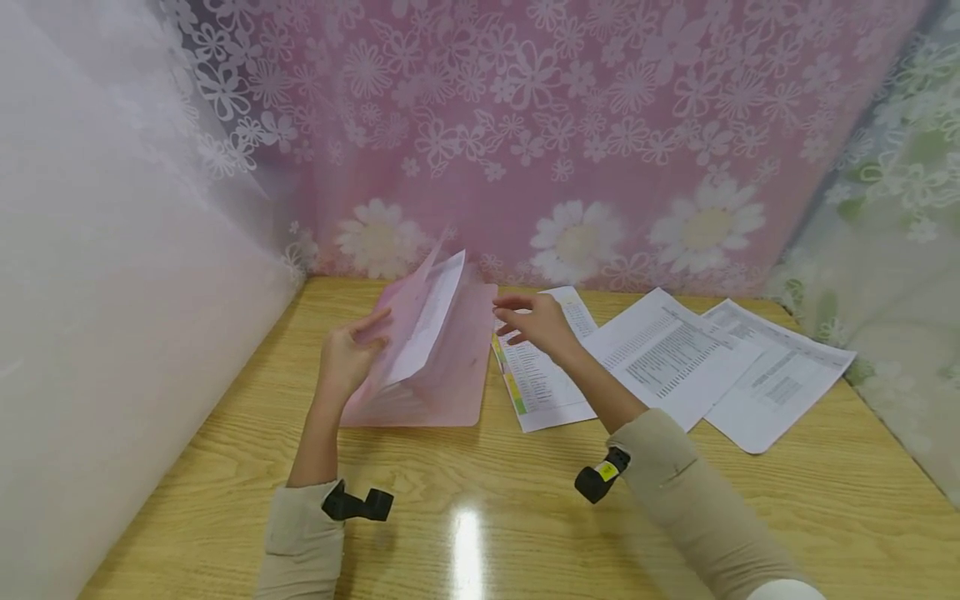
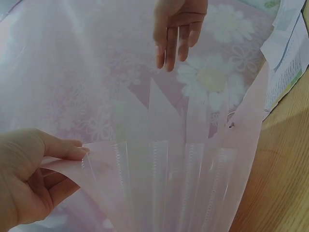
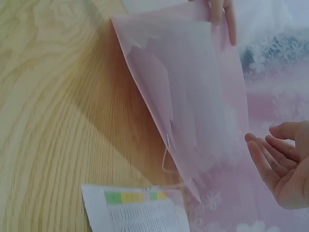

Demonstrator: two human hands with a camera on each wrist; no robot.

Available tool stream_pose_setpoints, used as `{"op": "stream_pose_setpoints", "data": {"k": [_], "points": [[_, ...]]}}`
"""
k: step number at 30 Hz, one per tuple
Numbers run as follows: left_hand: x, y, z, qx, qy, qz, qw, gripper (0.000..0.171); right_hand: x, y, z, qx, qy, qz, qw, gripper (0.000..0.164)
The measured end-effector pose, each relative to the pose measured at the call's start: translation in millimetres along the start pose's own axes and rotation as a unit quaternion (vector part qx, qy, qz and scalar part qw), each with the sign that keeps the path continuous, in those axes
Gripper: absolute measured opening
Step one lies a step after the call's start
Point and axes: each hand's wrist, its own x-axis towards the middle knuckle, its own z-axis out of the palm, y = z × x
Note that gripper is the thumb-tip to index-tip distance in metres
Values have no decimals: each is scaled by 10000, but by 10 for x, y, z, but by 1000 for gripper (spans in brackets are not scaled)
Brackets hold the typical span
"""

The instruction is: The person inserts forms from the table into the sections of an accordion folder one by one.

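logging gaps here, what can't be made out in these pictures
- Head: print on the loose sheets, too small.
- Head: part of the leftmost sheet, behind the right forearm.
- Left wrist: right hand, cut off by top edge.
- Right wrist: left hand, mostly beyond top edge.

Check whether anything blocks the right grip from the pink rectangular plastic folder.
Nothing visible: the empty right grip hovers by the right edge of the folder; a rectangular white printed paper sheet lies to its right.

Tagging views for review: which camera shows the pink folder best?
Head view: the pink folder fits entirely in frame. Left wrist shows its translucent leaves closely but cropped; right wrist shows it slanted, cut off at top.
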Motion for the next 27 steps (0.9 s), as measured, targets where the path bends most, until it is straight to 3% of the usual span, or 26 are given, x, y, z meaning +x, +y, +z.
{"op": "stream_pose_setpoints", "data": {"k": [10,27], "points": [[-1,-19,1,44,143,76,9999,38,-270,188,-587,-134,58,427,9990,36],[-21,-21,-14,-146,140,12,9998,37,-776,604,-1448,-251,796,524,9951,48]]}}
